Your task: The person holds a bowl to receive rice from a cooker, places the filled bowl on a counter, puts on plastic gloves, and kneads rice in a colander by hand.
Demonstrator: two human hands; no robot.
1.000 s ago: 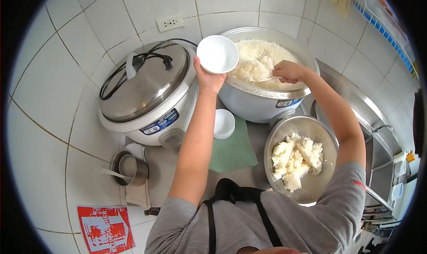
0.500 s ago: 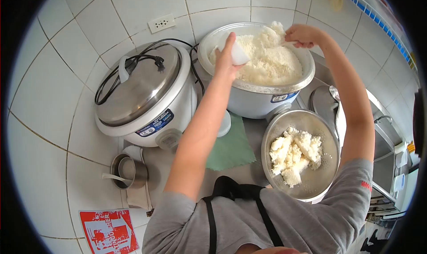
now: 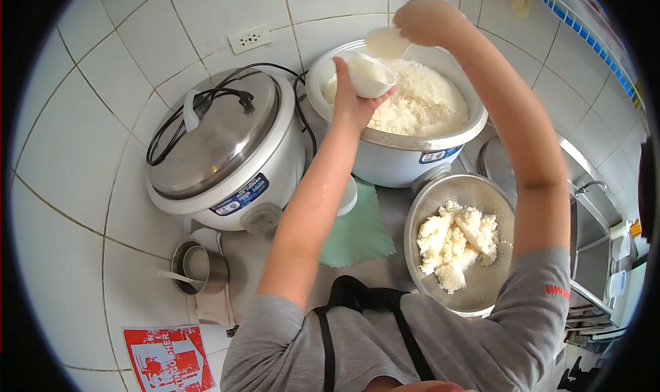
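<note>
My left hand (image 3: 354, 108) is wrapped round a small white bowl (image 3: 372, 87), tilted with some white rice inside. My right hand (image 3: 430, 23) grips a pale, translucent rice paddle (image 3: 386, 43), whose blade is just above the bowl. Both hands are over a big open rice cooker (image 3: 405, 160), heaped with cooked rice (image 3: 427, 103). The paddle's handle is mostly hidden in my fingers. Nearer my right arm, a perforated metal bowl (image 3: 418, 272) holds clumps of rice (image 3: 457, 244).
A lidded rice cooker (image 3: 206, 144) stands left, its black cord (image 3: 234, 93) over the lid. A green cloth (image 3: 361, 234) and a white round container (image 3: 348, 196) lie between. A metal pot (image 3: 218, 272) is lower left; a sink (image 3: 591, 237) is at right.
My right hand has moved up and left, bringing the paddle from the cooker's right side to the bowl. The rice clump it lifted has left the paddle; the bowl now shows rice.
</note>
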